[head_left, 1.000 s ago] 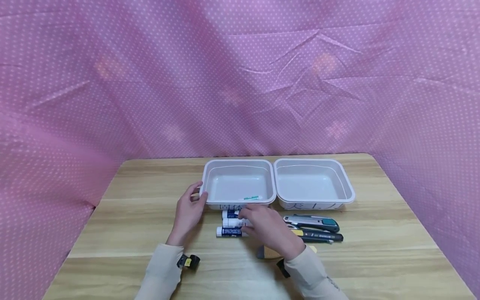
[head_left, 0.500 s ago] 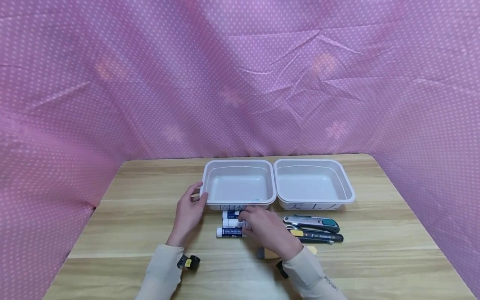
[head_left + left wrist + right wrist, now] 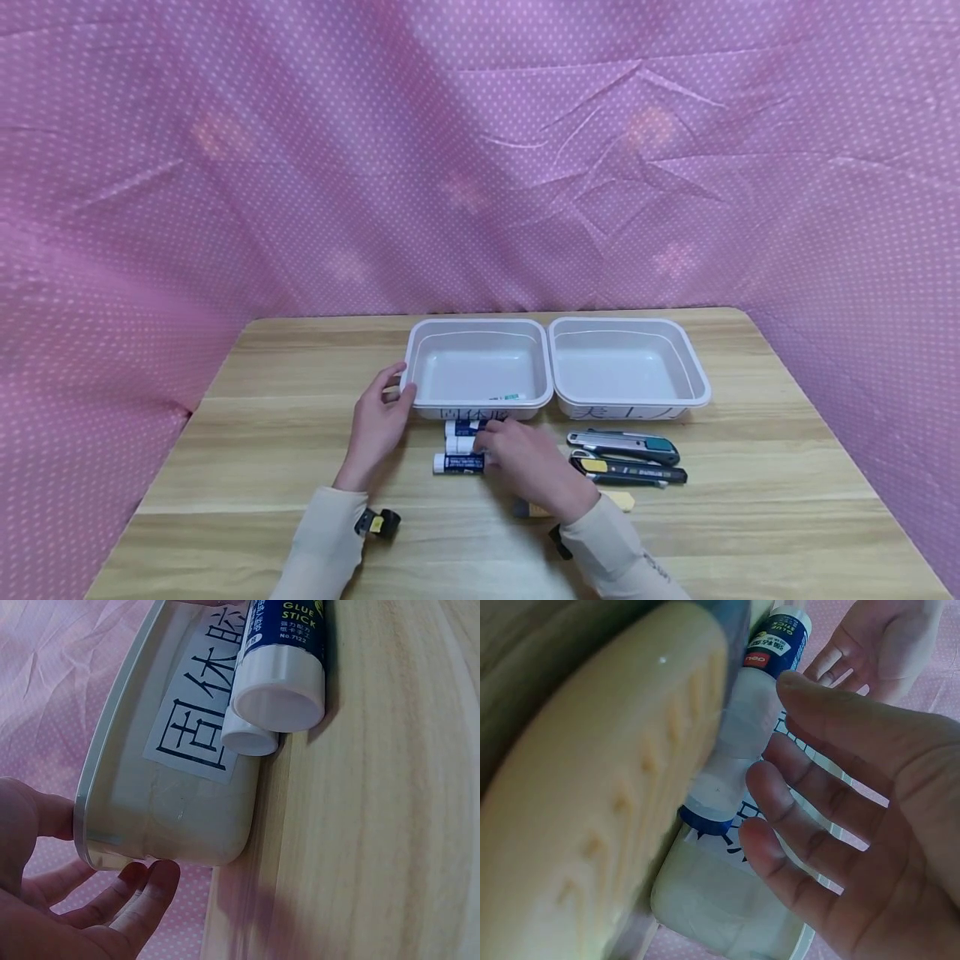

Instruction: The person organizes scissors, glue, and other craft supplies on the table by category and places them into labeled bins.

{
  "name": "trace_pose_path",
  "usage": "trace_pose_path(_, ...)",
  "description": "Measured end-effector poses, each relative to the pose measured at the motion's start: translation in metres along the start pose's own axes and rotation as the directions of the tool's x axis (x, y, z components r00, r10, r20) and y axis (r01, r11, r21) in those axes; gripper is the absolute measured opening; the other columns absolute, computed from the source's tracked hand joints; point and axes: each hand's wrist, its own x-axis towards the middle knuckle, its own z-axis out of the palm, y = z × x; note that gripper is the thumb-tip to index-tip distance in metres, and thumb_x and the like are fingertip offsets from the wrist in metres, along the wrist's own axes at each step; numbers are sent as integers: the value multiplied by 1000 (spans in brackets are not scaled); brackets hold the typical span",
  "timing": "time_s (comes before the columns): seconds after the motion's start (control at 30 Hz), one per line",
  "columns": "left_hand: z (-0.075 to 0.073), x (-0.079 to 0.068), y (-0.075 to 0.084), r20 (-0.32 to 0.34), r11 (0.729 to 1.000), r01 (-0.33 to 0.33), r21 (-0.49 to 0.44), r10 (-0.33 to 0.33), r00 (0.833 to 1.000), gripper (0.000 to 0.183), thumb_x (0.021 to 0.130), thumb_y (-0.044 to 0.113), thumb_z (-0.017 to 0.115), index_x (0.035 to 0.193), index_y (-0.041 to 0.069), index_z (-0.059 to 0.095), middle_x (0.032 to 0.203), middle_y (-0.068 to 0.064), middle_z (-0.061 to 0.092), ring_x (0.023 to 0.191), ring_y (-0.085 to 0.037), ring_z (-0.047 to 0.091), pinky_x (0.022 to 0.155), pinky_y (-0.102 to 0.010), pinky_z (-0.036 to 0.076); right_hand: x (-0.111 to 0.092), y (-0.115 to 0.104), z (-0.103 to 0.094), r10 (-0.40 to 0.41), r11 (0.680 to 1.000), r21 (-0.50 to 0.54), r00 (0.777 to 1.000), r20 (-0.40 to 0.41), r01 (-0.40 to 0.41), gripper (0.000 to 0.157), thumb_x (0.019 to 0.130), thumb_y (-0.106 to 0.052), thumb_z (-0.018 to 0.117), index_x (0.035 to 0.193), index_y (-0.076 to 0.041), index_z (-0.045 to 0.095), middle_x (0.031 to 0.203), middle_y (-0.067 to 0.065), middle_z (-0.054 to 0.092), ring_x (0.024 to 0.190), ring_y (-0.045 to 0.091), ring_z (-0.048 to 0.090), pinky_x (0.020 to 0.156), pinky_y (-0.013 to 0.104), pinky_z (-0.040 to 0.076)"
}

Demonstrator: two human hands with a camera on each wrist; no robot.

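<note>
My left hand (image 3: 378,429) holds the front-left corner of a white plastic tub (image 3: 480,405), thumb at the rim and fingers bent against the wall. Chinese characters mark the paper label (image 3: 196,720) on its front. Three blue-and-white glue sticks lie side by side before this tub; the nearest glue stick (image 3: 461,464) has its white cap to the left. My right hand (image 3: 528,458) is over their right ends. In the right wrist view its relaxed fingers (image 3: 806,847) and thumb stand spread right beside a glue stick (image 3: 750,712), without closing round it.
A second white tub (image 3: 628,405) stands right against the first. To the right of the glue sticks lie a grey-teal utility knife (image 3: 626,444) and a black-and-yellow one (image 3: 637,472). A tan ribbed handle (image 3: 618,500) lies partly hidden under the right wrist.
My right hand has shifted slightly left and toward me over the glue sticks. The left hand and both tubs stay in place.
</note>
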Motion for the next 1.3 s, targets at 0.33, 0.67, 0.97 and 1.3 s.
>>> trace_pose_path(0.33,0,1,0,7,1000,1,5,-1,1000,45,103,20,61,146,11,52,135,-20,60,119,-37,66,96,-42,59,0,-4,0,-30,1000,11,999,23,29,22,87,-11,78,107,-22,78,95,-5,69,83,13,63,63,23,52)
trace_pose_path(0.67,0,1,-2,-10,1000,-28,14,28,1000,45,103,18,60,146,9,53,133,-21,61,117,-37,66,95,-42,60,1,-9,2,-43,999,-2,998,35,43,24,85,-9,79,107,-19,77,94,-3,68,81,11,62,68,23,55)
trace_pose_path(0.97,1,1,-3,-4,1000,-24,4,24,1000,45,103,18,60,146,9,52,133,-22,61,117,-37,66,95,-42,60,0,-14,3,-47,999,-9,998,39,48,22,85,-10,79,105,-18,75,92,-3,69,78,12,64,61,24,53)
trace_pose_path(1.3,1,0,-2,-1,1000,-11,-3,11,1000,45,103,19,61,146,10,52,133,-20,61,118,-35,66,97,-42,59,0,-16,6,-60,998,23,998,32,60,23,85,-8,80,106,-13,73,96,1,74,81,15,69,69,27,57)
